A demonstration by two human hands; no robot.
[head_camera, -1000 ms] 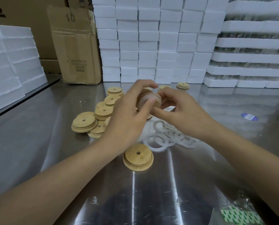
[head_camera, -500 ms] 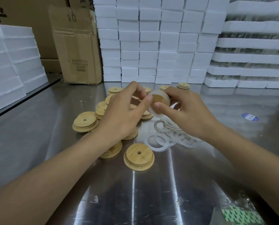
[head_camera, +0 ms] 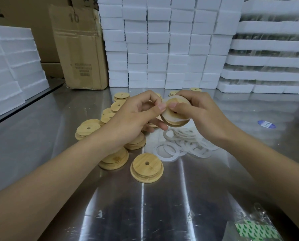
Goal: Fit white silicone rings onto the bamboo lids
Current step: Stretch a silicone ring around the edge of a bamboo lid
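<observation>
— Polished steel makes up the table (head_camera: pixel 41 136) taken in by the head view, with stacked white foam blocks (head_camera: pixel 162 40) behind the hands and a cardboard box (head_camera: pixel 79 49) beyond the left hand. What is being held?

— One bamboo lid (head_camera: pixel 177 124) is held up above the table between both hands. It is tilted, and its stepped side and small centre hole are turned toward the camera.

— How is the left hand (head_camera: pixel 133 117) set?

— It is curled. The lid's upper left edge is pinched between thumb and forefinger, and the lower edge is propped by another fingertip.

— And the right hand (head_camera: pixel 202 115)?

— It is wrapped round the lid from the right. The thumb is laid across the face, and its tip is almost met by the left thumb's tip.

— Is a ring seen on that lid?

— A white silicone ring (head_camera: pixel 166 114) is seen around the raised step. Whether it is seated all the way round cannot be told, since part is covered by fingers.

— Where is the rest of the stock?

— A heap of loose rings (head_camera: pixel 185 143) is spread flat on the table just beneath the right hand. A pile of lids (head_camera: pixel 93 126) is found under and beyond the left hand. A single lid (head_camera: pixel 146 167) lies nearer than both hands, between the forearms, hole upward. A few more lids (head_camera: pixel 195 89) are set behind the hands, close to the foam.

— Anything else?

— A blue sticker (head_camera: pixel 266 124) is stuck well out to the right of the right hand. A clear bag (head_camera: pixel 254 230) with a green-and-white pattern is laid beside the right forearm.
</observation>
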